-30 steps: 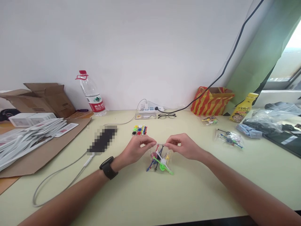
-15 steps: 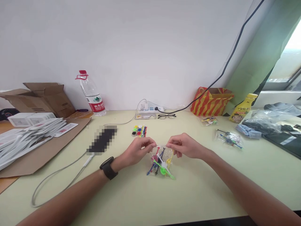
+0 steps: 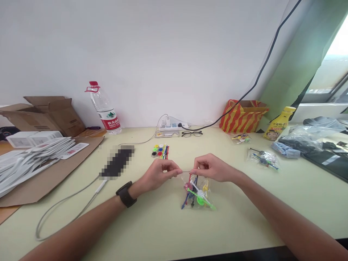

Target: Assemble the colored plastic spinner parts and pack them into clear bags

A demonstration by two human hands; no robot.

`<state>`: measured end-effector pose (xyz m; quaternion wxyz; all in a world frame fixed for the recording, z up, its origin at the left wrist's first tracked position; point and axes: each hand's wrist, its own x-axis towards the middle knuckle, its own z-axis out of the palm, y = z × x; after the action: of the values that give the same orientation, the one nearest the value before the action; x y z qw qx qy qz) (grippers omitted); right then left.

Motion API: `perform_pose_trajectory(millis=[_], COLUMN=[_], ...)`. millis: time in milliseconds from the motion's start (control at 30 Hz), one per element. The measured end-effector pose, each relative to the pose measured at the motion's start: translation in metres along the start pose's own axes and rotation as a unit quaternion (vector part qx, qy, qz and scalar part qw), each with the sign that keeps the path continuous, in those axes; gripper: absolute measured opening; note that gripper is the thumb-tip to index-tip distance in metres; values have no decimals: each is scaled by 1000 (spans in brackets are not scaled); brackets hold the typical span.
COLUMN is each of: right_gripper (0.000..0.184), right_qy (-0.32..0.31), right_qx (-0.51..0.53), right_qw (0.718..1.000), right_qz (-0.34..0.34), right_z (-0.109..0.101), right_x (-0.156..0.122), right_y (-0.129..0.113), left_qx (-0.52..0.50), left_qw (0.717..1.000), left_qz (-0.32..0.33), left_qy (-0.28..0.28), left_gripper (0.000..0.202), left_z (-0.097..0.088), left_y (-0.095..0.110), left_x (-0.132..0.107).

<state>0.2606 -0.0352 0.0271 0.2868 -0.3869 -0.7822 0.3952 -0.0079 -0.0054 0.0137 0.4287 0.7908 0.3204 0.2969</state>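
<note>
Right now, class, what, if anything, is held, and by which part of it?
A clear bag of coloured pieces, pinched at its top edge by the left hand and right hand.

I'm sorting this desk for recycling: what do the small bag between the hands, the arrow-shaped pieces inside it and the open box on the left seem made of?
Small bag: thin, glossy clear plastic film, judging by its wrinkles and highlights.
Arrow-shaped pieces: probably smooth moulded plastic, given their even, bright colours.
Open box: most likely cardboard, matte brown with stiff folded flaps.
</note>
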Motion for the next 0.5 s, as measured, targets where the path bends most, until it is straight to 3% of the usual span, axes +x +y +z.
perform_pose_trajectory(millis=[100,200,333,500], right_gripper=[38,35,30,20], right_qy=[30,115,223,302], right_qx=[-9,-119,-273,-338], right_qw=[999,986,935,891], right_qz=[24,30,25,29], right_z=[-19,-40,-63,-84], right_x=[-2,-4,-9,-20], right_y=[10,21,29,35], left_qx=[-11,39,118,170], left_qw=[998,993,991,985], left_qz=[-2,7,11,24], left_qy=[56,108,58,-9], left_gripper=[32,33,30,25], left_z=[-12,-16,-10,-4], left_y=[-10,-17,-19,-14], left_x=[3,4,-2,-8])
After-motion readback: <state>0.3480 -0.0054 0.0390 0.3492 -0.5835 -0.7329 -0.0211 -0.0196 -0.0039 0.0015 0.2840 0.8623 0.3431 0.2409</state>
